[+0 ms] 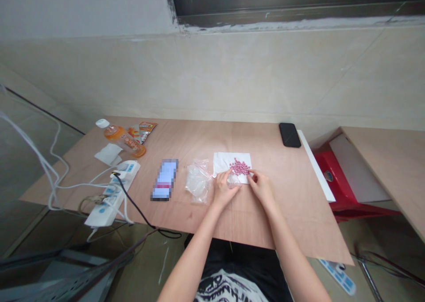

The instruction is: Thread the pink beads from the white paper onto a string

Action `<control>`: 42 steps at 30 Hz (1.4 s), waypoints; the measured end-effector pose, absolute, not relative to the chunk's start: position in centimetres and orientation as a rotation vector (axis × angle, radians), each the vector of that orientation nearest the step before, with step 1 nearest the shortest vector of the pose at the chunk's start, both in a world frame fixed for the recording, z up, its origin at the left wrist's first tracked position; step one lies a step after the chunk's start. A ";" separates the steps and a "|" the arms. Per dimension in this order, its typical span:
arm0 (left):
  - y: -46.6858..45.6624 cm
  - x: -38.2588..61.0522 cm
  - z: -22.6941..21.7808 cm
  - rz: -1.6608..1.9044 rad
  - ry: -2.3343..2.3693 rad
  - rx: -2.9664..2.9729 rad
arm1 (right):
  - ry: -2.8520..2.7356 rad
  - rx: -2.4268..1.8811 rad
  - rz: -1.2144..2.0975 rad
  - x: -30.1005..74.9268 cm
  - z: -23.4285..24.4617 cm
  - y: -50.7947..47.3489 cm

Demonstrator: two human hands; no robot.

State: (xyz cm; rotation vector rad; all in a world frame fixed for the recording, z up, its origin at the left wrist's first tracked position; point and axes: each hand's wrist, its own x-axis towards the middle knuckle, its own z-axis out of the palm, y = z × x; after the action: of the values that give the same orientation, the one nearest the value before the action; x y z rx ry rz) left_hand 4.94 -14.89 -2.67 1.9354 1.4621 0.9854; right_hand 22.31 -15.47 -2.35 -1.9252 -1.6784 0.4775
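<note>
Pink round beads or pills lie in a small heap (239,166) on a white sheet of paper (226,161), which rests on a plywood table (285,191). My left hand (224,189) is at the paper's lower edge, its fingers pinched on a small clear plastic bag (233,180). My right hand (260,187) sits just right of that bag, with its fingertips close to the heap. I cannot tell whether those fingertips hold the bag. A larger clear zip bag (198,182) lies left of my left hand, apart from it.
Left on the table lie a phone with a blurred screen (165,179), a white power strip (113,193) with cables, an orange drink bottle (124,140), a snack packet (143,131) and a tissue (109,154). A black phone (290,135) lies at the back right.
</note>
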 end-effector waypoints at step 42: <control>-14.9 5.0 -2.7 0.967 1.482 1.943 | -1.676 -1.889 0.512 22.2 -1.9 -14.8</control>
State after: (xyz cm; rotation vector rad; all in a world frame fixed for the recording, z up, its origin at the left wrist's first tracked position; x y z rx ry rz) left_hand 5.00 -14.90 -2.71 1.9431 1.4817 0.9666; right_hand 22.17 -14.84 -1.86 -1.8889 -1.6763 0.5116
